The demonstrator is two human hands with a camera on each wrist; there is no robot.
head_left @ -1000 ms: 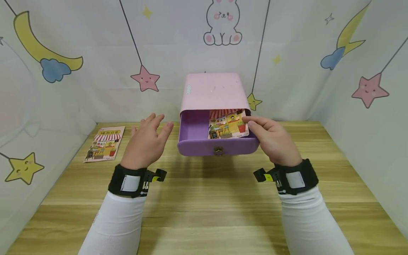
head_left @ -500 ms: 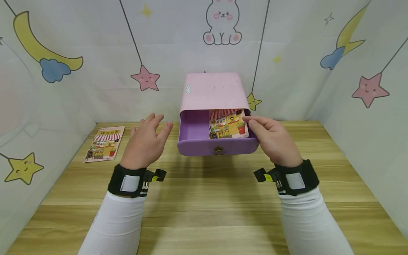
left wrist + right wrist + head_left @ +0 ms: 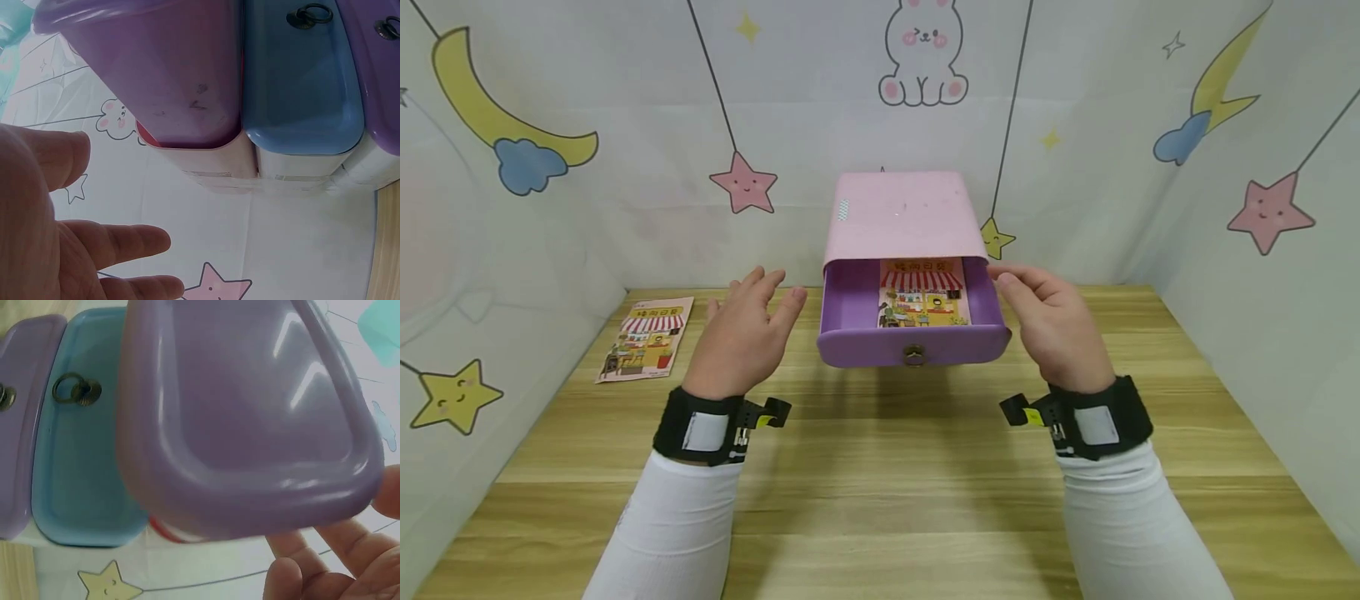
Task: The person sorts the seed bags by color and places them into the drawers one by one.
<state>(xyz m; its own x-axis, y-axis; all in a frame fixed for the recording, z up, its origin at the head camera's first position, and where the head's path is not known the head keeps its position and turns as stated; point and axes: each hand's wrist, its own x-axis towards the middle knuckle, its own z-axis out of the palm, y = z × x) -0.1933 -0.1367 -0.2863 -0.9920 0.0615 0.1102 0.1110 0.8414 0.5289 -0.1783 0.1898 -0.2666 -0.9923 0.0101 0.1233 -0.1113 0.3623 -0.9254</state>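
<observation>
A flat printed packet (image 3: 925,293) with a red-and-white awning picture lies in the pulled-out purple drawer (image 3: 857,350) of a pink-topped cabinet (image 3: 904,218). Just beyond the drawer's right side is my right hand (image 3: 1054,329), thumb and forefinger close together at the drawer's edge with nothing between them. In the right wrist view, its other fingers (image 3: 350,540) are loosely bent behind the drawer front. My left hand (image 3: 737,337) hovers left of the drawer, fingers spread and holding nothing. A matching packet (image 3: 646,340) lies on the table left of that hand.
Below the open drawer, the wrist views show a shut blue drawer (image 3: 306,87) and another purple drawer (image 3: 381,81), each with a ring pull. The wooden table (image 3: 895,500) runs up to white printed cloth walls (image 3: 662,225) at the back and sides.
The packet in the drawer has come away from my right hand and shifted left, lying straighter. My right hand has moved slightly right, out past the drawer's side. The left hand stays put.
</observation>
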